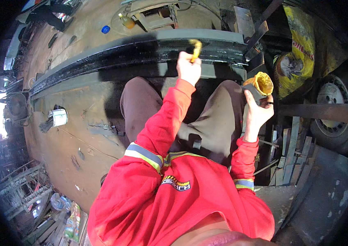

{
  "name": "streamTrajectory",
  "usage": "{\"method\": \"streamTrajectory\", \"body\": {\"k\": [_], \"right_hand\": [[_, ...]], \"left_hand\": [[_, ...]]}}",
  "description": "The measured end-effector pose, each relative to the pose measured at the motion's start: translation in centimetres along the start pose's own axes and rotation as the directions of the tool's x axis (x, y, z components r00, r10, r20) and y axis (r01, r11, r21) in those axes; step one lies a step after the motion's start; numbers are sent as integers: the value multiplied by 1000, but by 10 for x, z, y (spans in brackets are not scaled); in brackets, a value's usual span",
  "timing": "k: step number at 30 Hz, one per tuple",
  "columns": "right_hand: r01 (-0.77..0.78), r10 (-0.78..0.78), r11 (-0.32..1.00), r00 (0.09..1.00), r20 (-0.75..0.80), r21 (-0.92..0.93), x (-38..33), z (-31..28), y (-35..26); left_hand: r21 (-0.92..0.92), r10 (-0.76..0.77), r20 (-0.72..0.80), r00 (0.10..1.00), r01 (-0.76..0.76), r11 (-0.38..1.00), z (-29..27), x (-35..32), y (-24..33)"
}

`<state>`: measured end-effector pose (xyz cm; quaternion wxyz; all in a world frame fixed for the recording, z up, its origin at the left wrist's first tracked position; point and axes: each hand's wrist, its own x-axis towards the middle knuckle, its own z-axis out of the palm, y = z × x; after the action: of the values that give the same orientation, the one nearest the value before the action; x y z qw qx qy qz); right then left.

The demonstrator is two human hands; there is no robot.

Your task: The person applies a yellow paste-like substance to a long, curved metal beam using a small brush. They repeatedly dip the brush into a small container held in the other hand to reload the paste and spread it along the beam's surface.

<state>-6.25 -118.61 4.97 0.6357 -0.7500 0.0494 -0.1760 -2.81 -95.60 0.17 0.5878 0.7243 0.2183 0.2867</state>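
near dark beam (141,51), left hand (189,69) gripping yellow tool (197,51), tip unclear, right hand (258,112) clasping cup (261,84), partly hidden

White container (60,117) on brown floor (57,158)

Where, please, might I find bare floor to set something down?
Brown floor looks bare between the white can and left trouser leg, and left of the blue lid beyond the black beam. It is crowded right of the right hand: loose strips, yellow sack, wheel.
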Motion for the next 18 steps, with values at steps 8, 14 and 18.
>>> {"method": "streamTrajectory", "body": {"k": [8, 14, 18], "right_hand": [[-21, 23, 997, 1000, -16, 72, -5, -6, -5], [7, -8, 994, 1000, 7, 105, -10, 3, 5], [1, -4, 993, 1000, 28, 120, -16, 8, -6]], "left_hand": [[197, -91, -276, 957, 148, 969, -77, 41, -24], [272, 149, -339, 929, -54, 961, -48, 8, -17], [196, 36, -4, 999, -35, 980, -29, 8, -5]]}}
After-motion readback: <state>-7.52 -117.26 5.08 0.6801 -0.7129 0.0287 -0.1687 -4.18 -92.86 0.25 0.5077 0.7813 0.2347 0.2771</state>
